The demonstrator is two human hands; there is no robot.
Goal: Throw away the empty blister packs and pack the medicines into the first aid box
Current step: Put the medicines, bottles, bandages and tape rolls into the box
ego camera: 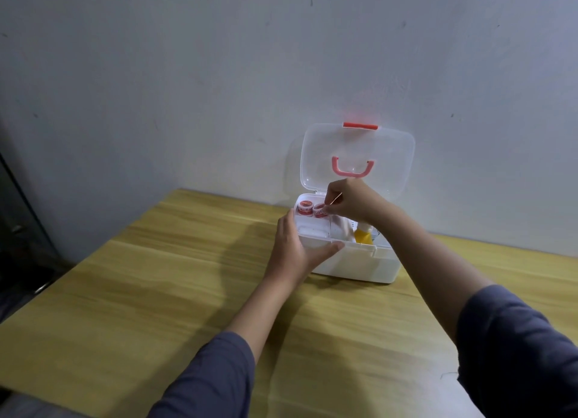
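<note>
Over tray (308, 223): right hand (350, 203) grip pinches red-capped jar (319, 211); left hand (292, 245) grip flat against first aid box (359, 264).

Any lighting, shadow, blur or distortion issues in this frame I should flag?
Head view: dim, bluish light; the left hand casts a soft shadow leftward on the table; labels on the red jars are too blurred to read; wide-angle lens stretches the forearms.

One white first aid box (353, 262) with one pink handle (352, 167) and one red latch (360, 125), two red-lidded jars (305, 207), one yellow item (362, 235), one wooden table (156, 277), and two hands, the left hand (291, 245) and the right hand (352, 203)
</note>
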